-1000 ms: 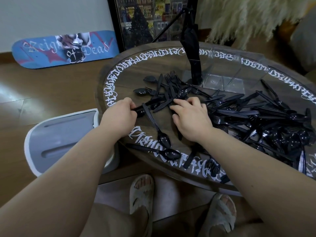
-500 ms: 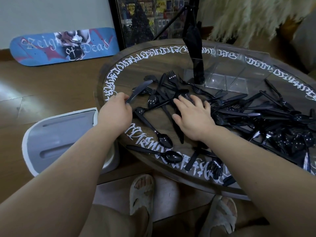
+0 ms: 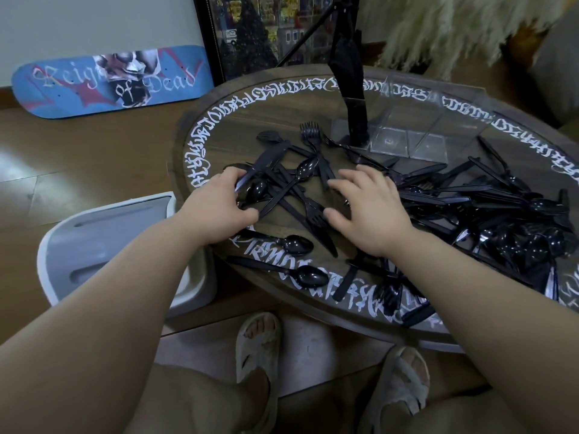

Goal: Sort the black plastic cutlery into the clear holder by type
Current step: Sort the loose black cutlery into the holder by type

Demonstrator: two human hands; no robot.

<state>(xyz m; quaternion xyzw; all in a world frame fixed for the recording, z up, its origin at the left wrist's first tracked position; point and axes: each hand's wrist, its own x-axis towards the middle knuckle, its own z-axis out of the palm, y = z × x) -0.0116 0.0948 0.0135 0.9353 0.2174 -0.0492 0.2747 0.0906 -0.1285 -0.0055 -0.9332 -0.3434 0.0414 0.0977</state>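
Observation:
Black plastic cutlery (image 3: 470,202) lies scattered over the round wooden table (image 3: 219,133), thickest at the right. My left hand (image 3: 219,205) grips a black knife (image 3: 263,162) by its handle, the blade pointing up and away. My right hand (image 3: 369,208) hovers with spread fingers over forks and knives in the middle of the pile. Two spoons (image 3: 294,244) lie near the front edge. The clear holder (image 3: 416,126) with its compartments stands at the far side of the table, behind both hands.
A black tripod leg (image 3: 351,89) stands on the table just left of the holder. A white and grey stool (image 3: 119,242) sits left of the table. A blue skateboard deck (image 3: 109,79) leans on the wall. My sandalled feet (image 3: 260,349) are below the table edge.
My left hand has kept the knife and shifted slightly right toward the pile. My right hand lifted and spread its fingers. Several pieces in the middle have been pushed about.

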